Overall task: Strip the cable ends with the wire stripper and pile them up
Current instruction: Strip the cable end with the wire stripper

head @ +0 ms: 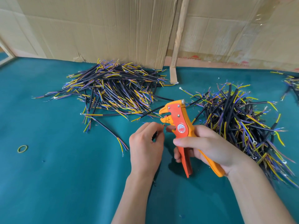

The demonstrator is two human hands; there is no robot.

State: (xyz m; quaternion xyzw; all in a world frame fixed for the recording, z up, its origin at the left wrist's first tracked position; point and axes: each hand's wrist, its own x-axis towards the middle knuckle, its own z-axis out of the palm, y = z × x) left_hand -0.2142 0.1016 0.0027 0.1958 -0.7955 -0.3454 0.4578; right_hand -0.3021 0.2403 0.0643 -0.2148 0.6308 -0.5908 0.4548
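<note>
Mid-job, by my reckoning. The right hand (208, 146) has its grip wrapped round the handles of the orange wire stripper (179, 126), handles spread apart. The left hand (145, 143) pinches a short cable (154, 136) just beside the tool's nose; whether its end is inside I cannot tell. One big pile (116, 88) lies toward the back edge of the green counter (64, 175), another pile (239, 123) toward the right edge. Which pile is finished I cannot say, so plenty may remain.

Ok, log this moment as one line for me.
right hand: grips wire stripper | left hand: pinches cable, end at stripper head | piles: left, right | strip: not yet done
</note>
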